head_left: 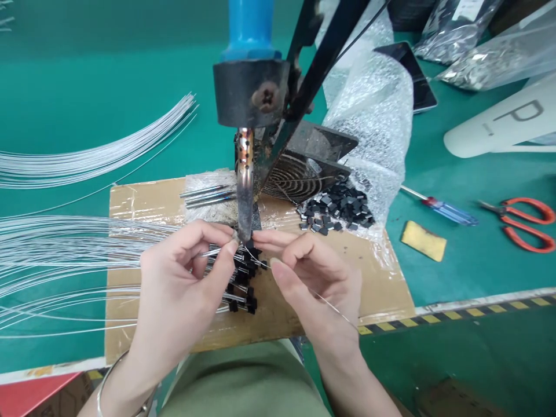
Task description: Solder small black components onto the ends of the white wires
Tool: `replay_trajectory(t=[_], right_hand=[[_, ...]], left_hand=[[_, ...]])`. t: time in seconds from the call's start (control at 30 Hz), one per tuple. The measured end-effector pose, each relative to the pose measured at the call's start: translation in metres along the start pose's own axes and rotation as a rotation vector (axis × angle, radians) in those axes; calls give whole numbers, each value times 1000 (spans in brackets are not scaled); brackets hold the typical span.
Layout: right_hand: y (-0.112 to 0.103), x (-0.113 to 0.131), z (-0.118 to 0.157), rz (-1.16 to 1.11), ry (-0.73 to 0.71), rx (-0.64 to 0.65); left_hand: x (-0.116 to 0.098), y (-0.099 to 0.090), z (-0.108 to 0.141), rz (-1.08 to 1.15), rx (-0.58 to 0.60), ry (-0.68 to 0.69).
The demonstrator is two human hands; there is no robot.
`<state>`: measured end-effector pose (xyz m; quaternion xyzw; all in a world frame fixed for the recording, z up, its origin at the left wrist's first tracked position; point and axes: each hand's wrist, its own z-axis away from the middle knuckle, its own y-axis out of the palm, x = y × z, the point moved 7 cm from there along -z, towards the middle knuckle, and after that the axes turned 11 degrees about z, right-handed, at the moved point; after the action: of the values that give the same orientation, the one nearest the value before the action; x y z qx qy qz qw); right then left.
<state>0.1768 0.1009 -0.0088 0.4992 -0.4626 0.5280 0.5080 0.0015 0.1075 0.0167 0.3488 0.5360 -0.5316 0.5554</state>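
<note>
A soldering iron [245, 191] points straight down from a stand, its tip between my two hands. My left hand [182, 284] is pinched at the tip's left side, on a thin white wire whose end is hidden by the fingers. With thumb and fingers closed, my right hand [324, 289] holds a strand of solder wire [333, 308], which runs from the tip back across the palm. Just under the fingertips lie several small black connectors [245, 292] joined to white wires [82, 240] that stretch off to the left.
Cardboard [347, 278] covers the bench under the hands. Behind are a fan [299, 174], a heap of black parts [339, 205] and bubble wrap [373, 116]. Rightward lie a screwdriver [452, 212], a yellow sponge [423, 240] and scissors [527, 223]. A wire bundle [108, 153] rests at left.
</note>
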Motion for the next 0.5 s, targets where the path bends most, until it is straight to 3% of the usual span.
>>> replay_trajectory(t=[0.5], right_hand=[[1, -1, 1, -15, -3, -8]], left_hand=[[-3, 1, 0, 1, -7, 11]])
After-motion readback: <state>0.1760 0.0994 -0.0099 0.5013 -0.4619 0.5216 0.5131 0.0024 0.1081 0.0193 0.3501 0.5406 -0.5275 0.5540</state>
